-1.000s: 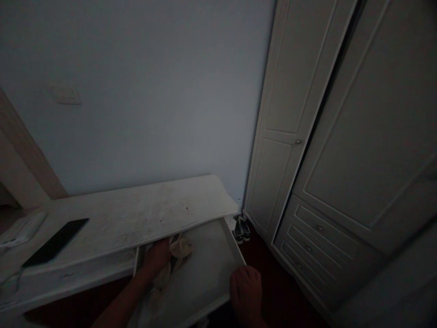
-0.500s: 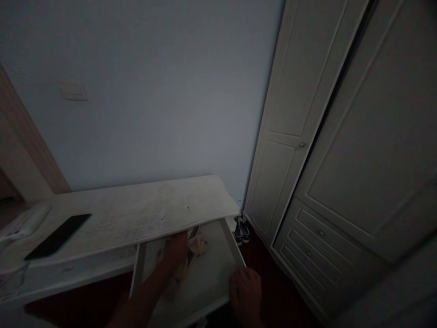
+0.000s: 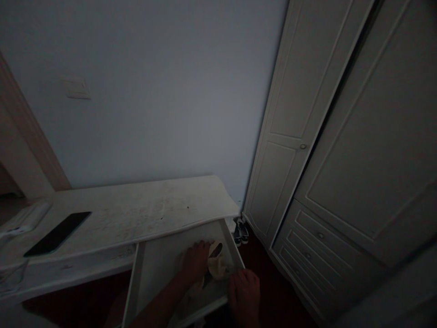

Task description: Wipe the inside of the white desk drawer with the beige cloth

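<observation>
My left hand is down inside the pulled-out white drawer, its fingers closed on a bunched beige cloth that lies against the drawer's bottom. The cloth has a dark patch and spreads out to the right of the fingers; part of it is hidden under the hand. My right hand grips the drawer's front right corner, fingers curled over the rim. The drawer belongs to a white desk with a worn, spotted top.
A black flat tablet-like object lies on the desk's left part, beside a white item. Dark sneakers stand on the red floor right of the desk. A white wardrobe with small knobs rises on the right. A light switch is on the wall.
My left hand has moved to the right and slightly nearer inside the drawer, taking the beige cloth with it. My right hand has stayed on the drawer's corner.
</observation>
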The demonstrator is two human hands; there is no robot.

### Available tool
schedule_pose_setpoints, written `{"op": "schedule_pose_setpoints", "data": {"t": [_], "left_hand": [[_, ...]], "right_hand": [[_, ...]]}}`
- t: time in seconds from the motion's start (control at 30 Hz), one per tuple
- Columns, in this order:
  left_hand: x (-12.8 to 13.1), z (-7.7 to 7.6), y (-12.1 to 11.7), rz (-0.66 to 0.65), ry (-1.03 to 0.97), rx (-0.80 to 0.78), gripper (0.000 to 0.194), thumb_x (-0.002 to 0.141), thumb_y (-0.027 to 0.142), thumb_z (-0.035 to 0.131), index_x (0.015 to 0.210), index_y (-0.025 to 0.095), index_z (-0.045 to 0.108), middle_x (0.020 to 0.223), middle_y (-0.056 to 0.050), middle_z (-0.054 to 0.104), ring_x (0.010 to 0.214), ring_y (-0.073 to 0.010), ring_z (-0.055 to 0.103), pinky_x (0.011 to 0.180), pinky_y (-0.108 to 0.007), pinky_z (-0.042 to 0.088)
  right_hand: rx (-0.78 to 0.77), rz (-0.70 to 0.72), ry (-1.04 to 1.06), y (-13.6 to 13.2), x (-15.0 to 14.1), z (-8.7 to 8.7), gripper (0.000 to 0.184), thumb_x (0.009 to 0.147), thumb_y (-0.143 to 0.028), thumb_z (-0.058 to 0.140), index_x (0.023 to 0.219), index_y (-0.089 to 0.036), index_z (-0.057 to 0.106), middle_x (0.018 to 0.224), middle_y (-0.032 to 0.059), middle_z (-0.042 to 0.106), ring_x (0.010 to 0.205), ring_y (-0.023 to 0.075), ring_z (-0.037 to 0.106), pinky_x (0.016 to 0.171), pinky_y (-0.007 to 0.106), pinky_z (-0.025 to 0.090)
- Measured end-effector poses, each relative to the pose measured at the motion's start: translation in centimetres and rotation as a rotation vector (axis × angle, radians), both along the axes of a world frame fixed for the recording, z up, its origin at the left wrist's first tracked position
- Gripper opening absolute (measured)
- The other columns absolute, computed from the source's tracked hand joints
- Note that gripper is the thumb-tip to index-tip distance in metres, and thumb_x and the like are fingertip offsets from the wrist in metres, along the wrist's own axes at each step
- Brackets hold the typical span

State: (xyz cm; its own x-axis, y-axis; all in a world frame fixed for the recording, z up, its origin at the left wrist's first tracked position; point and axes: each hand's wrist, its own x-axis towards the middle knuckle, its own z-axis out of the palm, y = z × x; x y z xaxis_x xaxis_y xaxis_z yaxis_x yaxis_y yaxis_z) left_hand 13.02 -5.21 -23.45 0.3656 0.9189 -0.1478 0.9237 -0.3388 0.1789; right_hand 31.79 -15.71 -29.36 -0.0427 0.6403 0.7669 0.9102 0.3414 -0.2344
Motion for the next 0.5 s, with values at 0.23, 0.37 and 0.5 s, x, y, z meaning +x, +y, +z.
{"op": "schedule_pose_setpoints", "data": {"t": [0.23,0.37,0.5], "left_hand": [[1.4,-1.3,-2.2,-0.114,-0.052,-0.084,0.062,0.091,0.028,0.051,0.153,0.022,0.055,0.15,-0.018,0.062,0.133,-0.0362,0.061,0.112,-0.053,0.048],[2.1,-2.3,-2.9,-0.143,-0.084,-0.123,0.063,0.092,0.035,0.052,0.154,0.024,0.054,0.15,-0.018,0.062,0.135,-0.0383,0.06,0.113,-0.056,0.047],[1.8,-2.7,-2.7,-0.147,-0.103,-0.158,0.059,0.093,0.042,0.053,0.15,0.027,0.059,0.147,-0.016,0.065,0.132,-0.0364,0.062,0.114,-0.053,0.047]], "right_hand": [[-0.023,0.015,0.011,0.0,-0.1,0.0,0.023,0.101,-0.013,0.048,0.088,-0.026,0.061,0.081,0.0017,0.067,0.087,0.0246,0.059,0.087,0.043,0.035],[-0.012,0.021,0.029,-0.1,-0.1,0.3,0.025,0.102,-0.012,0.046,0.088,-0.025,0.061,0.081,0.0018,0.067,0.086,0.0247,0.057,0.086,0.043,0.034],[0.018,0.031,0.008,0.2,0.0,0.0,0.023,0.101,-0.011,0.047,0.089,-0.025,0.06,0.082,0.0013,0.068,0.087,0.0244,0.057,0.086,0.043,0.034]]}}
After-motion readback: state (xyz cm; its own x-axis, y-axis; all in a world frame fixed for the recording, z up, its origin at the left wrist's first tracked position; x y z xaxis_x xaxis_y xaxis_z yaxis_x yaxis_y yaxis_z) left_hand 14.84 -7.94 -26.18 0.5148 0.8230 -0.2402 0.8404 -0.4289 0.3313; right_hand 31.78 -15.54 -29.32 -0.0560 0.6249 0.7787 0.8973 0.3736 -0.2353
